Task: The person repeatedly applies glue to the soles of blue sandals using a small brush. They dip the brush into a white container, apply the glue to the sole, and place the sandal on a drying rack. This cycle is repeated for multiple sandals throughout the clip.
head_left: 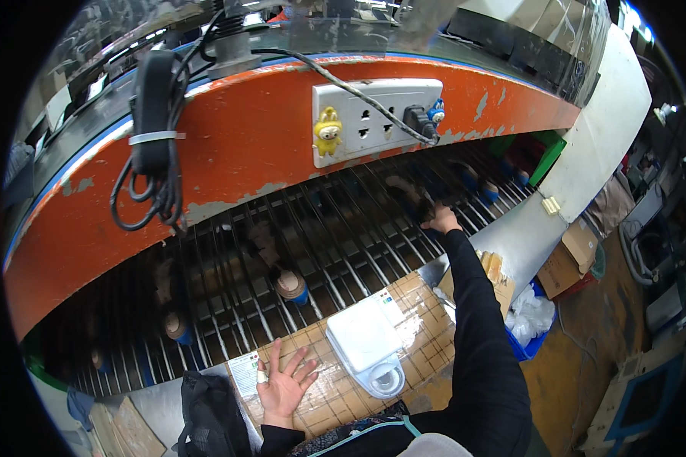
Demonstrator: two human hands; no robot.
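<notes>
Orange, paint-chipped hood (251, 145) above both hands; white scale (367, 341) between them; tan grid-patterned board (427, 316) under the left hand (284, 383); black sleeve (476, 320) on the right.

Dark item (408, 196) at right hand (440, 221) too blurred.

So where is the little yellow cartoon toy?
In the head view, the little yellow cartoon toy sits on the left end of the white wall socket panel, on the curved orange metal guard above the metal rod conveyor.
</notes>
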